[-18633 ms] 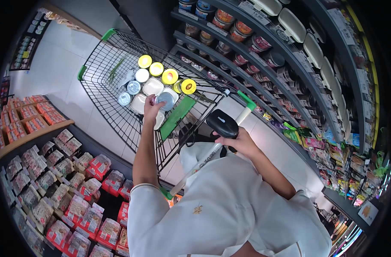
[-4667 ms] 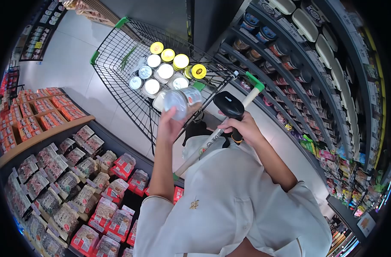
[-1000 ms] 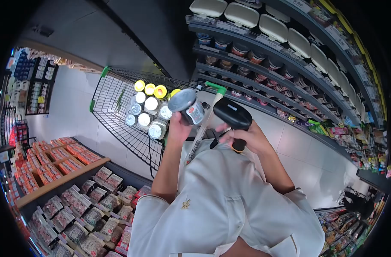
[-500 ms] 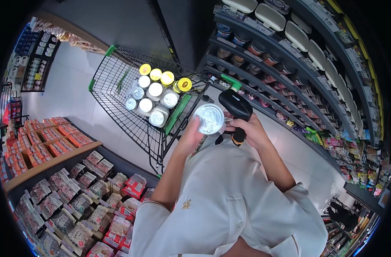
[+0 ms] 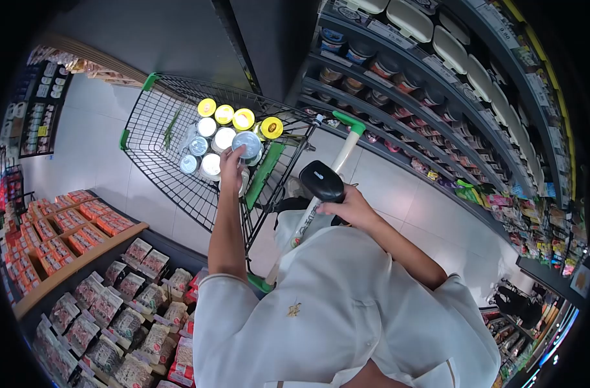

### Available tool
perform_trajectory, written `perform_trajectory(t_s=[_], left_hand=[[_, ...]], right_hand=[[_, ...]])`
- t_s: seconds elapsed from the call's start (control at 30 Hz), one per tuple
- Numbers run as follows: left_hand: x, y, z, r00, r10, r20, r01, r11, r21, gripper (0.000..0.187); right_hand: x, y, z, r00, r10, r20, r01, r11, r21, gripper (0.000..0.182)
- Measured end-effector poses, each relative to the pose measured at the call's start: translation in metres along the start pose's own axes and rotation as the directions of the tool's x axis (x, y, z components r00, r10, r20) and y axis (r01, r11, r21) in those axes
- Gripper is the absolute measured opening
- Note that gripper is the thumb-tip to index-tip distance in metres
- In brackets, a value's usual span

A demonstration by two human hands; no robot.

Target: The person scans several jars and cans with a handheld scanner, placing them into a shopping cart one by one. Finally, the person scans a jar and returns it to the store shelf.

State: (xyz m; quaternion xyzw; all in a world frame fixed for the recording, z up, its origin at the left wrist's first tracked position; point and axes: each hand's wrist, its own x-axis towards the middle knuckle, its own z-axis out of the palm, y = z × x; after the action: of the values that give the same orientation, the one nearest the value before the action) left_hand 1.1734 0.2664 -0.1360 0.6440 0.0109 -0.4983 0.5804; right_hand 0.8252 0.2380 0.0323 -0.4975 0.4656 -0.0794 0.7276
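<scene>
My left hand reaches over the shopping cart with its fingers closed on a clear jar with a silver pull-ring lid. The jar hangs over several others in the cart. Some of those jars have yellow lids, others white lids or silver ones. Wrapped round a black handheld barcode scanner is my right hand, close to my body. The scanner's head covers part of the cart's pale handle bar; its grip is mostly hidden by my fingers.
Shelves with tubs and white boxes rise at the right. Orange boxes stand at the left, beside a low display of bagged goods. A dark wall panel lies beyond the cart.
My left hand has carried the jar away from my body, forward and left, over the cart. My right hand with the scanner has shifted slightly left, and the scanner has turned.
</scene>
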Motion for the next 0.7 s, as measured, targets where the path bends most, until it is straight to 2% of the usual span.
perform_trajectory(t_s=[0.07,0.13,0.2,0.4,0.47,0.6,0.7], left_hand=[[0.024,-0.018,-0.004,0.997,-0.058,-0.055,0.065,0.989,0.137,0.069],[0.042,-0.035,-0.008,0.991,-0.110,-0.071,0.123,0.969,0.213,0.076],[0.050,-0.053,-0.006,0.993,-0.098,-0.058,0.107,0.980,0.170,0.072],[0.054,-0.068,-0.008,0.997,-0.074,-0.016,0.075,0.996,0.039,0.071],[0.056,-0.071,-0.011,0.998,-0.063,0.002,0.063,0.996,-0.062,0.074],[0.059,-0.074,-0.014,0.997,-0.075,0.029,0.077,0.994,-0.081,0.073],[0.064,-0.073,-0.008,0.996,-0.084,0.010,0.085,0.990,-0.111,0.069]], right_hand=[[-0.001,0.005,-0.002,0.998,0.055,-0.005,-0.055,0.998,0.008,0.037],[-0.002,0.010,-0.003,1.000,0.002,-0.019,-0.002,1.000,-0.007,0.039],[0.002,0.016,0.002,0.994,-0.107,-0.038,0.106,0.994,-0.016,0.043],[-0.007,0.001,-0.001,0.998,-0.048,-0.028,0.044,0.989,-0.142,0.048],[-0.004,0.006,-0.002,0.997,-0.071,-0.030,0.066,0.987,-0.145,0.047],[-0.001,0.002,0.001,0.988,-0.131,-0.085,0.120,0.985,-0.124,0.045],[-0.002,-0.008,-0.001,0.985,-0.151,-0.080,0.130,0.966,-0.226,0.044]])
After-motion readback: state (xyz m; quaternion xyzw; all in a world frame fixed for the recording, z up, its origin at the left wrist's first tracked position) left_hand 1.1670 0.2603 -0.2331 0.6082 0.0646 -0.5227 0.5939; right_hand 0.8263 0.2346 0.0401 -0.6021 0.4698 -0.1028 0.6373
